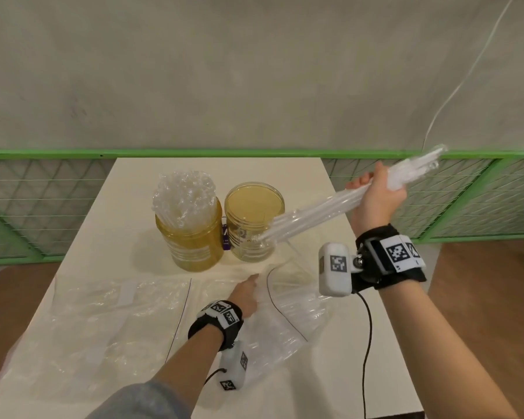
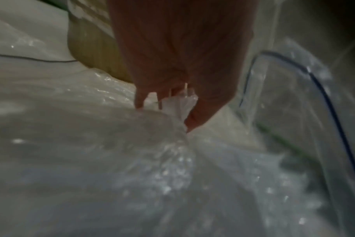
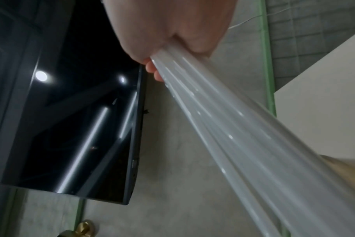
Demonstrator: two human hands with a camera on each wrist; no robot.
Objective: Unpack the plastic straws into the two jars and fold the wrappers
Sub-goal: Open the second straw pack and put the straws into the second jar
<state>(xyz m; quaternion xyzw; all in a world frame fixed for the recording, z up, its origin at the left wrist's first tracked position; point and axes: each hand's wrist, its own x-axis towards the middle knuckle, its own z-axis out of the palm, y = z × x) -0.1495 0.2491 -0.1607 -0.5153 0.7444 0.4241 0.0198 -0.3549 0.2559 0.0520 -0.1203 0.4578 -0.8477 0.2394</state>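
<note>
The right hand [image 1: 375, 198] grips a bundle of clear plastic straws [image 1: 312, 211] slanting over the empty yellow-tinted jar [image 1: 254, 222] mid-table; the left hand [image 1: 245, 294] pinches the crinkled clear wrapper [image 1: 288, 316] near the front edge.

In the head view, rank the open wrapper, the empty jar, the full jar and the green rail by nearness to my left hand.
From the left hand:
1. Open wrapper, under the hand, which pinches it.
2. Empty jar, ahead.
3. Full jar, ahead-left; near tie with 2.
4. Green rail, behind the table.
</note>
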